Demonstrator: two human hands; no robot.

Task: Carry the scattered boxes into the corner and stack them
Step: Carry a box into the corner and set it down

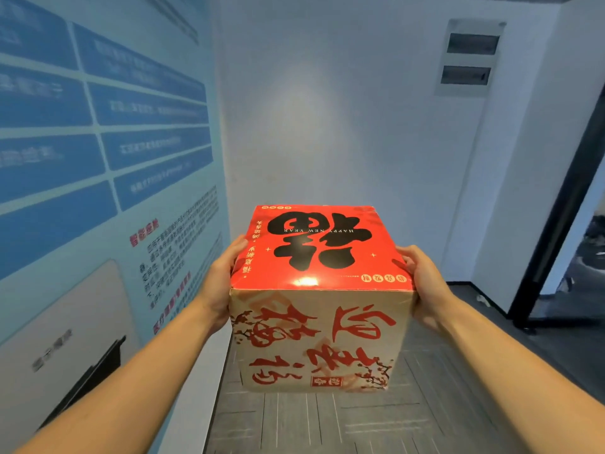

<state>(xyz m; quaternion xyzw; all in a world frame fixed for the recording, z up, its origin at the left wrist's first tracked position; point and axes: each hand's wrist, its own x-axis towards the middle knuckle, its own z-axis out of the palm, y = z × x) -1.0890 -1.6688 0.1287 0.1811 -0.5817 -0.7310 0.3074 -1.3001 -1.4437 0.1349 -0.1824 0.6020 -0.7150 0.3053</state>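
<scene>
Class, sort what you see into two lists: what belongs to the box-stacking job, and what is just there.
Job: box, left hand, right hand, both gripping its sides.
Just there: poster, wall panel, door frame.

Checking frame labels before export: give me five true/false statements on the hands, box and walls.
1. The left hand and right hand hold the box by opposite sides. True.
2. The box's top is blue. False: it is red with a large black character.
3. A blue poster covers the left wall. True.
4. A second box sits on top of the held one. False: nothing lies on its top.
5. The panel hangs on the left wall. False: it is high on the white wall ahead, to the right.
</scene>
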